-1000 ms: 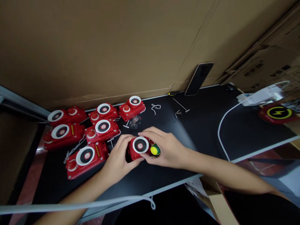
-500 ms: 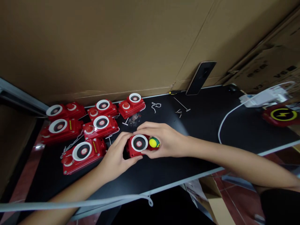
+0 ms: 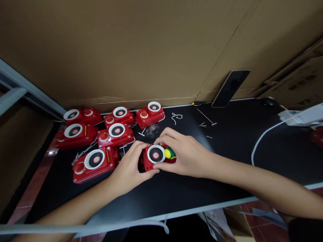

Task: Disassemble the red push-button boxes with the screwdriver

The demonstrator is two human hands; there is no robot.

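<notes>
Cardboard: a tall panel (image 3: 141,50) stands behind the surface's far edge.
Surface: black (image 3: 181,190), pale along its near edge.
Left hand: (image 3: 127,167) curled round the left side of the held unit, fingers behind, thumb at the front.
Right hand: (image 3: 185,154) pinching the same unit from the right, fingertips and thumb by its white ring; whether it also grips the handle, I cannot tell.
Other units: six red ones (image 3: 107,166) grouped towards the left edge, some near touching.
Held unit: red (image 3: 148,162), between both hands, midway along the surface, nearer the near edge than the far.
Phone: a dark slab (image 3: 230,88) leaning at the far edge, right of middle.
Handle: yellow and green (image 3: 170,153), end up, inside the right hand's curl; its tip is hidden.
T-key: (image 3: 207,117) lying towards the far edge.
String: a loose tangle (image 3: 177,117) near the far edge.
Screws: a few (image 3: 202,125) below the T-key.
Slip risk: a tilted handle could skid off and scratch the casing, I judge.
Tip risk: should the left hand slacken, the held unit may twist.
Loss risk: a sleeve or forearm brushing the screws could scatter them.
</notes>
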